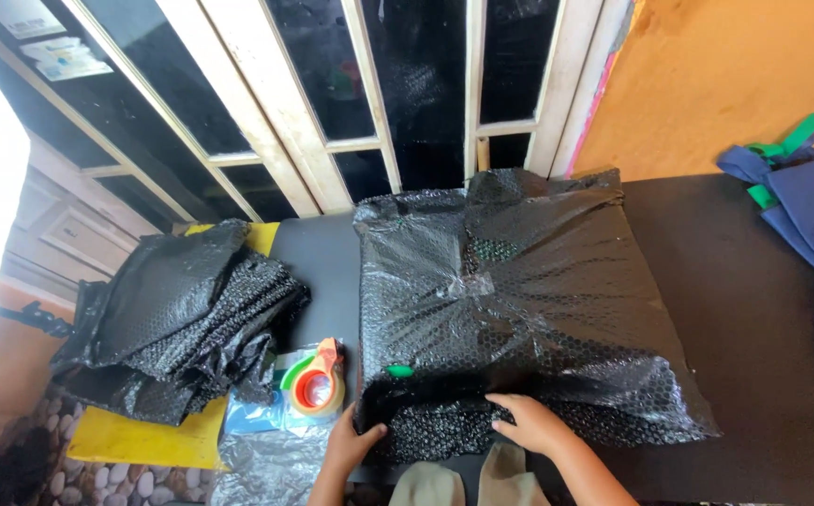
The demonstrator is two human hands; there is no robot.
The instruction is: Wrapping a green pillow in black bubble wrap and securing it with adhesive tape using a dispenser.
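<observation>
Hands on the wrapped parcel

Heap of folded black bubble-wrap sheets [177,319] lies off the dark worktop's [754,309] left edge, with an orange-and-green tape dispenser [316,379] just beside it. Your left hand [352,440] pinches the large black bubble-wrapped parcel's [519,300] near-left corner; your right hand [529,422] presses flat, fingers spread narrow, on its near edge.

Black bubble-textured wrap [529,309] | black folded sheets [182,319] on yellow board [149,439] | orange-and-green tape dispenser [318,379] | blue cloth, green straps [796,192] | dark tabletop [754,319] | ochre wall [725,75]
</observation>
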